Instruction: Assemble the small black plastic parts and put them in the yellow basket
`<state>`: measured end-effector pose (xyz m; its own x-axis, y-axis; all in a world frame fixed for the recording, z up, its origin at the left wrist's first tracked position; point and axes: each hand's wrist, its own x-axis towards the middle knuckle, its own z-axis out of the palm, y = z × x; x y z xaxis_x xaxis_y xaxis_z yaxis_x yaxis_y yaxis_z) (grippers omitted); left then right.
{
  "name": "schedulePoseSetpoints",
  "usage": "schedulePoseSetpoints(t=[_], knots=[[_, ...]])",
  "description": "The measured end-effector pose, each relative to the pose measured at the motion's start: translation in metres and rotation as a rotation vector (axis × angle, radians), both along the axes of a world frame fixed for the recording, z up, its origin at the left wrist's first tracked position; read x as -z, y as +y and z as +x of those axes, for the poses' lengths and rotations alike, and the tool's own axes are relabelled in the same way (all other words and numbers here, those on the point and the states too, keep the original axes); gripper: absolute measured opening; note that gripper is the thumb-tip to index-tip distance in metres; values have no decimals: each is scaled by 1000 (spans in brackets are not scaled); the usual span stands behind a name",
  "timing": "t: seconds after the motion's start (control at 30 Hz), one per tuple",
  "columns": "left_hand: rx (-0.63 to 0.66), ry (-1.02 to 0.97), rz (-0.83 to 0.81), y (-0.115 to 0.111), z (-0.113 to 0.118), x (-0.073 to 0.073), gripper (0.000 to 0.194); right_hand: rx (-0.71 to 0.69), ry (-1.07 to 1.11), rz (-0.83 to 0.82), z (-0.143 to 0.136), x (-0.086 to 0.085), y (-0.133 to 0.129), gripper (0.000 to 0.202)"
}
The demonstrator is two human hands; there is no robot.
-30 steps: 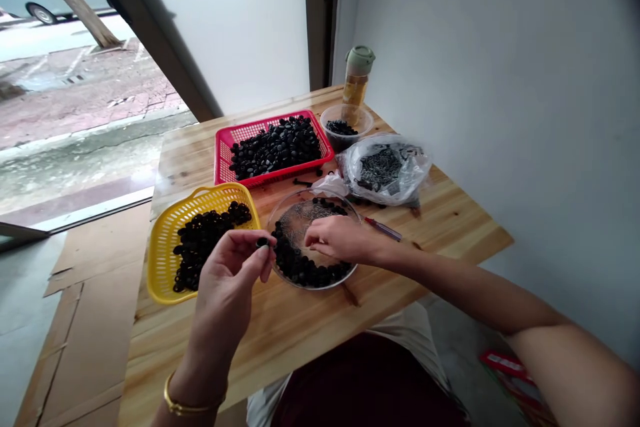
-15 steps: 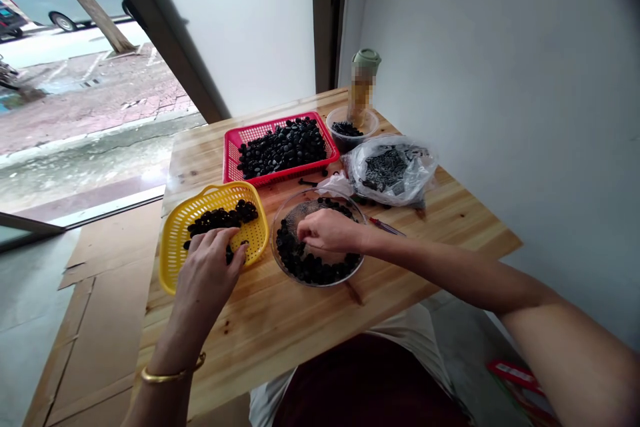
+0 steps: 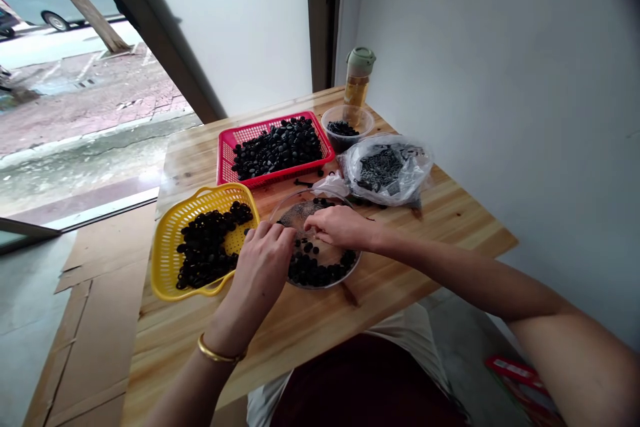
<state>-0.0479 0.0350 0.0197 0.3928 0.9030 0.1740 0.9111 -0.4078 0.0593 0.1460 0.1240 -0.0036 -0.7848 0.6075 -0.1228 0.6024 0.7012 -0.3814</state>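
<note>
A clear round tray (image 3: 320, 285) holds many small black round pieces, with bare space in its middle. My left hand (image 3: 267, 257) is over its left rim, fingers bent down and closed; what they hold, if anything, is hidden. Over the middle of the tray, my right hand (image 3: 337, 227) has its fingers curled and pressed together, its fingertips near a few loose pieces. To the left stands a yellow basket (image 3: 163, 240) with a heap of black pieces. Behind, a red basket (image 3: 226, 153) is filled with more black pieces.
At the back right are a clear tub (image 3: 367, 123) of black pieces, a bottle (image 3: 359, 77) with a green lid, and an open plastic bag (image 3: 420, 163) of small dark parts. The wooden table (image 3: 470, 227) meets a wall on the right.
My left hand has moved right, from the yellow basket to the clear tray's left rim. My right hand has shifted slightly right within the tray.
</note>
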Motion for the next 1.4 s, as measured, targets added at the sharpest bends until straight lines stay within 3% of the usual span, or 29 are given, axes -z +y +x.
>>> schedulePoseSetpoints(t=[0.23,0.33,0.47,0.6,0.7,1.0,1.13,1.27,1.33,1.4], knots=[[5,94,7,7,3,-6,19,-93,-22,-5,-20,3,-2,18],[16,71,7,6,3,-2,19,-37,36,8,-13,0,0,13],[30,44,-109,8,11,6,20,107,188,13,16,-11,1,12],[19,77,-214,23,24,14,21,323,627,-201,44,-19,-7,5],[31,79,-246,39,33,20,19,398,857,-361,55,-21,-18,5],[35,-1,-275,66,49,40,19,426,1026,-604,64,-18,-47,15],[24,-120,-236,60,50,35,19,541,1104,-684,63,-10,-55,23],[-46,-313,-155,34,50,17,17,610,1139,-801,61,1,-64,28],[-80,-524,-137,17,51,7,20,620,1192,-847,58,6,-69,30],[-119,-894,-163,2,53,-1,16,621,1247,-872,54,10,-74,30]])
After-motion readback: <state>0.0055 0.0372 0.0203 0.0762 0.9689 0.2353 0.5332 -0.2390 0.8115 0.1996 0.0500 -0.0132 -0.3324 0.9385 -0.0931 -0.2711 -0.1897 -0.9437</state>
